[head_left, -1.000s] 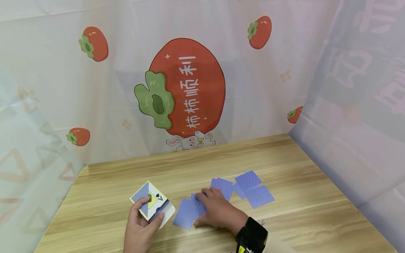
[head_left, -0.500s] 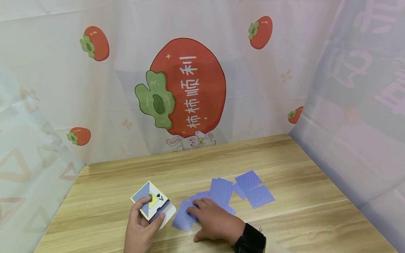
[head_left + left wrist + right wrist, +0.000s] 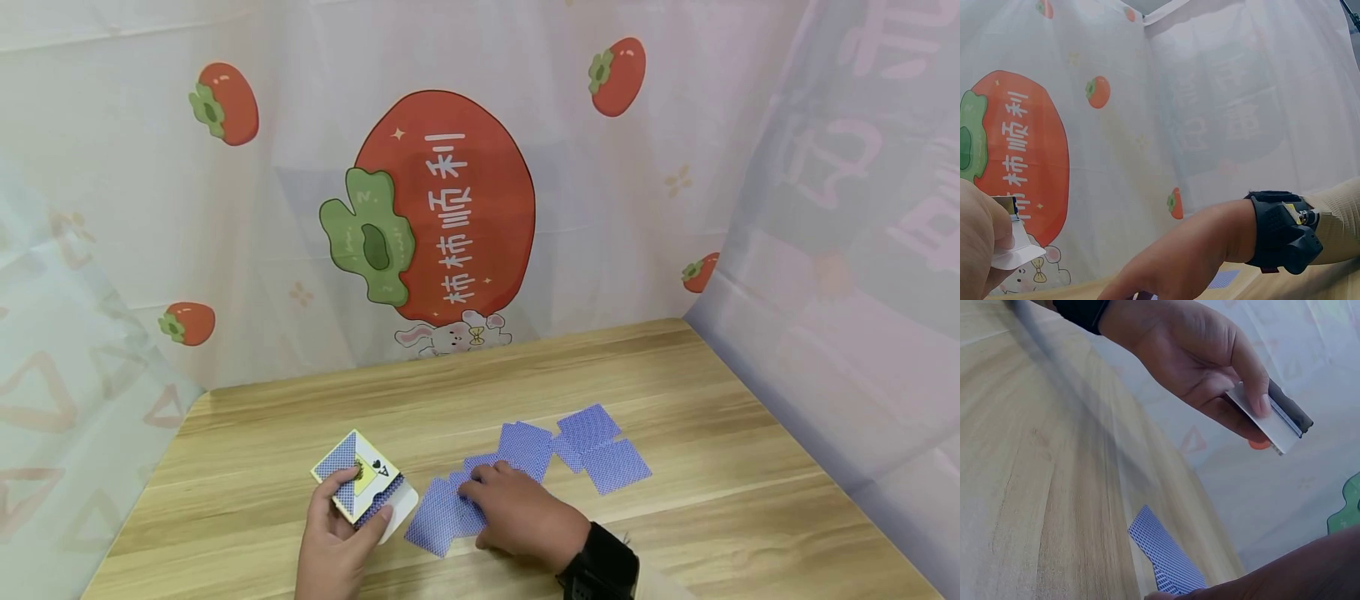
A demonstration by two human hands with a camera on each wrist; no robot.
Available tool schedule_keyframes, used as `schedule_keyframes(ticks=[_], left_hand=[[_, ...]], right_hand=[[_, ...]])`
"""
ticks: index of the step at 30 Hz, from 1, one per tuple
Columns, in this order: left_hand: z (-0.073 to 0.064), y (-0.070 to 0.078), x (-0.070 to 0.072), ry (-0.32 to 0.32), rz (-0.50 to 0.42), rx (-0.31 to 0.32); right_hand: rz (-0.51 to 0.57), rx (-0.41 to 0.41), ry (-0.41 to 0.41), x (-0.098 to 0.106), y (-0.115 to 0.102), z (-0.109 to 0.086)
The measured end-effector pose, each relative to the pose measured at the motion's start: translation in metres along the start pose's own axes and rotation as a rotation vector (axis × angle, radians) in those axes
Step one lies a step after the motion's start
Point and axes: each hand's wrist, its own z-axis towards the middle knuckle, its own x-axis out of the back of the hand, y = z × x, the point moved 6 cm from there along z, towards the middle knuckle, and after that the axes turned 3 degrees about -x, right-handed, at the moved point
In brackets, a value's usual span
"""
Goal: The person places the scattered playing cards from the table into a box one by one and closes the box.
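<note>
In the head view my left hand [image 3: 335,533] grips a playing-card box [image 3: 358,477] with an ace of spades printed on its front. The box is held tilted above the table, its white flap [image 3: 400,506] folded out beside my thumb. My right hand [image 3: 525,510] rests low over face-down blue-backed playing cards [image 3: 433,517], fingertips touching them and thumb apart near their front edge. Part of these cards lies hidden beneath that hand. The right wrist view shows the box [image 3: 1272,425] between my left thumb and fingers, and one patterned card [image 3: 1163,550] beside my right hand.
More blue-backed cards [image 3: 617,465] lie overlapping to the right, joined by others [image 3: 527,450] behind my right hand. The wood-grain table [image 3: 735,500] extends around them. A white curtain [image 3: 285,208] printed with persimmons stands along the back and both sides.
My right hand has slid slightly over the cards, its fingers and thumb shifting. The leftmost cards beneath it have turned and moved a little toward the front left. My left hand keeps the box nearly still.
</note>
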Motion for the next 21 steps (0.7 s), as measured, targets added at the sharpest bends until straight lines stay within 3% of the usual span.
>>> schedule_keyframes(ticks=[11,21], left_hand=[[0.000,-0.001,0.000,-0.004,-0.009,0.007],[-0.001,0.000,0.000,-0.003,-0.019,-0.005]], right_hand=[[0.017,0.017,0.010,0.003,0.000,0.002],[-0.065,-0.156,-0.002,0.008,0.012,0.000]])
